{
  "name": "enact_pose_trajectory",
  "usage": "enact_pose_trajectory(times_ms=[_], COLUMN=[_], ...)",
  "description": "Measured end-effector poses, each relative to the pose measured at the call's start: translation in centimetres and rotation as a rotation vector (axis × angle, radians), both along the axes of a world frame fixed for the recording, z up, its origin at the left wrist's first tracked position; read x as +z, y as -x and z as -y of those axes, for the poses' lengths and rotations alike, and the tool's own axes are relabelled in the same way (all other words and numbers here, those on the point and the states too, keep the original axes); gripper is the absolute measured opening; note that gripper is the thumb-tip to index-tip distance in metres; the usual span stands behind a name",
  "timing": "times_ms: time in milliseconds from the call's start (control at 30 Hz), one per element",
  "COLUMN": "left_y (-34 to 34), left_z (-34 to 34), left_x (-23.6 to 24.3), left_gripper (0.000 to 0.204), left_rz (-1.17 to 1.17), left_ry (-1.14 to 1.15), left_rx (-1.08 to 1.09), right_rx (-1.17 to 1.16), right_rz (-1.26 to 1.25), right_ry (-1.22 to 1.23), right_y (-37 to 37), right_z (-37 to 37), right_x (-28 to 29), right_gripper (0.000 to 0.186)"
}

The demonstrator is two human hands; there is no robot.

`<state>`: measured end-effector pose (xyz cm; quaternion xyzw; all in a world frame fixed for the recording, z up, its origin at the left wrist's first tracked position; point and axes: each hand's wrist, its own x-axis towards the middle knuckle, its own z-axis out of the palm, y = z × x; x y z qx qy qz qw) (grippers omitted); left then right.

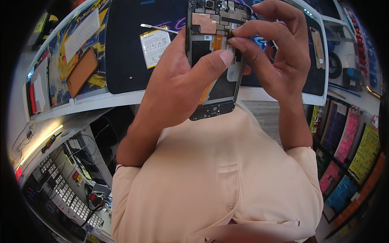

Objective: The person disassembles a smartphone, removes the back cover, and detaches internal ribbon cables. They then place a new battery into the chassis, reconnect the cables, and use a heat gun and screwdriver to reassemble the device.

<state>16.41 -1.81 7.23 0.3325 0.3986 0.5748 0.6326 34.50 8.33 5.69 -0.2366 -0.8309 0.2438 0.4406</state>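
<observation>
An opened smartphone is held up, tilted, above the table's near edge, its inside facing me. My left hand wraps round its left side, with the thumb lying across the battery bay. Two camera modules, a copper-coloured shield and an orange flex cable show in the phone. At the right edge of its circuit board, my right hand pinches thumb and index finger together. Whatever may be between those fingertips is too small to make out. The fingers of my left hand are mostly hidden behind the phone.
A white-labelled phone battery lies on the dark mat, with a metal pry tool by its top edge. Further left are a brown phone case and bubble wrap. A slim phone part rests at the mat's right.
</observation>
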Motion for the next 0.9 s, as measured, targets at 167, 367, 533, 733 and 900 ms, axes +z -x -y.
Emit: enact_pose_trajectory(times_ms=[167, 367, 533, 733, 900], left_y=[0.1, 0.2, 0.1, 0.2, 0.6], left_z=[-0.1, 0.0, -0.1, 0.0, 0.0], left_x=[0.0, 0.1, 0.0, 0.3, 0.3], left_gripper=[0.044, 0.045, 0.045, 0.047, 0.048], left_rz=[-0.021, -0.089, -0.082, -0.004, -0.070], left_ry=[0.001, 0.008, 0.002, 0.036, 0.038], left_rx=[0.003, 0.014, 0.021, 0.004, -0.033], right_rx=[-0.033, -0.075, -0.046, -0.105, -0.085], right_rz=[-0.046, 0.021, 0.005, -0.005, 0.195], right_ry=[-0.101, -0.004, 0.000, 0.006, 0.029], right_y=[0.5, 0.7, 0.9, 0.9, -0.1], right_z=[0.2, 1.2, 1.1, 1.9, 2.1], right_x=[0.2, 1.4, 1.4, 1.0, 2.0], right_gripper=[0.020, 0.021, 0.019, 0.018, 0.026])
